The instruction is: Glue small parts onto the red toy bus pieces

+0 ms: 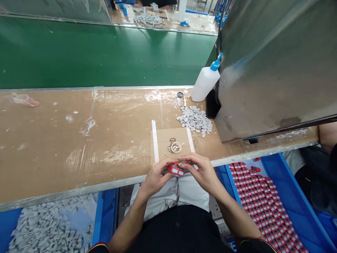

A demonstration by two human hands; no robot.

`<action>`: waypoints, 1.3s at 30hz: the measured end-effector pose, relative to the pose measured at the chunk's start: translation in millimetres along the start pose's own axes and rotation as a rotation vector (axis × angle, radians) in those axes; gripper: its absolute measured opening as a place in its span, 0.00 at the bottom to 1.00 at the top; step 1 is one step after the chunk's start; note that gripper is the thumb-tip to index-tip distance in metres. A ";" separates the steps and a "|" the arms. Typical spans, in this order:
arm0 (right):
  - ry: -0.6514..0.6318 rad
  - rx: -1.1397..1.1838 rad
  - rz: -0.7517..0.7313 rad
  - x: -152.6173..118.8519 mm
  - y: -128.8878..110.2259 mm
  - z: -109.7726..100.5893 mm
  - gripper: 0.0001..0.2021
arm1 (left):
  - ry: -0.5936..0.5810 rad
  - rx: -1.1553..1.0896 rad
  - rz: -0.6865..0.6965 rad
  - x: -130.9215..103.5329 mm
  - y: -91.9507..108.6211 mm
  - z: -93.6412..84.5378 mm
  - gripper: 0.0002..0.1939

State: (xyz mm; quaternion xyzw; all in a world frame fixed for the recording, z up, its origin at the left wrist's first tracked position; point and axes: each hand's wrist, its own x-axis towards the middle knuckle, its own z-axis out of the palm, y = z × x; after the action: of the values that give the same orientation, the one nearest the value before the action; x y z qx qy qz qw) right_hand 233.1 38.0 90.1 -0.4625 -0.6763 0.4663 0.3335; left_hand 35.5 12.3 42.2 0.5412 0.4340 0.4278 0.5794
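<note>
Near the table's front edge, my left hand (157, 176) is closed on a small red toy vehicle (176, 170) with pale blue windows. My right hand (198, 171) reaches in from the other side, its thumb and fingertips pinched together at the toy's top. Something small and greyish shows at those fingertips, too small to make out. Just beyond both hands, a little round cup (176, 147) with a thin stick in it stands on a taped cardboard sheet (164, 137). A pile of small grey plastic pieces (196, 118) lies farther back on the right.
A white squeeze bottle (205, 83) with a blue nozzle stands beside a large metal panel (268, 70). Behind the table runs a green conveyor belt (105, 52). Blue bins hold red toy vehicles (263, 200) at right and grey pieces (50, 228) at left. Another person's arm (328, 137) shows far right.
</note>
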 end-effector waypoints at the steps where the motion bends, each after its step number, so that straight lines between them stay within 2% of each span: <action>1: -0.007 -0.013 0.022 0.2 0.5 0.2 0.05 | 0.000 0.012 0.006 0.0 -0.5 -0.2 0.13; 3: -0.023 -0.045 0.039 0.7 1.2 0.4 0.04 | 0.004 0.046 0.022 -0.4 -2.8 -0.7 0.14; 9: -0.060 -0.152 -0.035 1.4 0.1 -1.8 0.08 | 0.012 0.228 0.082 -2.3 -10.0 -2.9 0.14; 18: -0.133 -0.321 -0.090 -4.2 -9.8 0.3 0.11 | 0.004 0.426 0.185 -5.0 -10.9 -3.6 0.14; 28: -0.095 -0.122 -0.019 -11.5 -0.7 5.6 0.08 | 0.007 0.497 0.303 -4.7 -9.8 -4.1 0.09; 34: -0.286 0.034 0.125 -4.3 2.4 -10.0 0.04 | -0.086 0.423 0.228 -7.2 -15.4 -7.4 0.11; 39: -0.344 0.166 0.215 -3.3 4.1 -12.7 0.06 | -0.114 0.430 0.315 -4.8 -12.1 -5.9 0.06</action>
State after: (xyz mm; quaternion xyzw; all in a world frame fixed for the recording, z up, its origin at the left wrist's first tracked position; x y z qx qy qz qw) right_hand 246.7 39.6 90.5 -0.4167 -0.6291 0.6254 0.1987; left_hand 28.8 8.6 30.1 0.7357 0.3920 0.3797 0.4011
